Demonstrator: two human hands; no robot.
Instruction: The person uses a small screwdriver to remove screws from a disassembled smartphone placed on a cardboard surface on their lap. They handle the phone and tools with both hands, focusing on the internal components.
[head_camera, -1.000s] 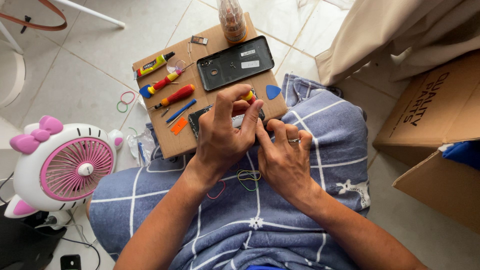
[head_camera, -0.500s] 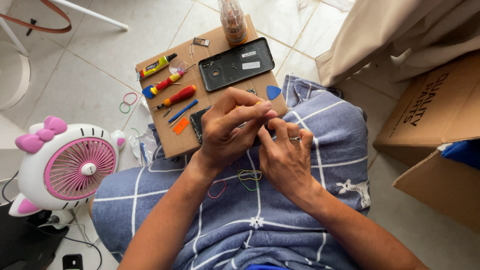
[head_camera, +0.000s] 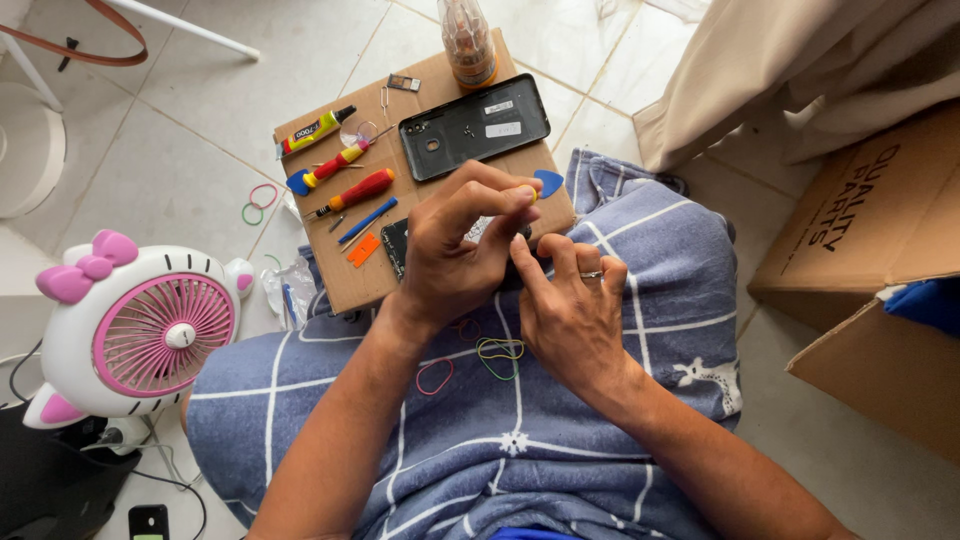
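Two hands work over a dark phone (head_camera: 400, 243) lying on a cardboard board (head_camera: 330, 285) that rests across the lap, on a blue checked cloth (head_camera: 640, 330). Left hand (head_camera: 455, 255) arches over the phone with thumb and forefinger pinched at a small yellow-tipped thing too hidden to name; whether the grip truly holds it cannot be told. Right hand (head_camera: 570, 310), wearing a ring, presses fingertips down on the phone's near edge, fingers spread, clasping nothing. One black back cover (head_camera: 475, 125) lies flat on the board's far half, with two small pale stickers. One glue tube (head_camera: 315, 130), yellow-labelled with a black cap, lies at the far left corner. Two red-handled screwdrivers (head_camera: 365, 190) lie side by side beside it, then one blue tool (head_camera: 367, 219) and one orange tab (head_camera: 363, 249). One blue pick (head_camera: 548, 182) sits at the board's right edge. One brown bottle (head_camera: 468, 42) stands at the far edge. Rubber bands: three on the cloth (head_camera: 499, 350), two on the floor (head_camera: 260, 200). One brown carton (head_camera: 880, 240) with dark printed lettering stands right, flap open. One pink-and-white fan (head_camera: 140, 335) stands left. Bare tile (head_camera: 150, 180) lies open left of the board.
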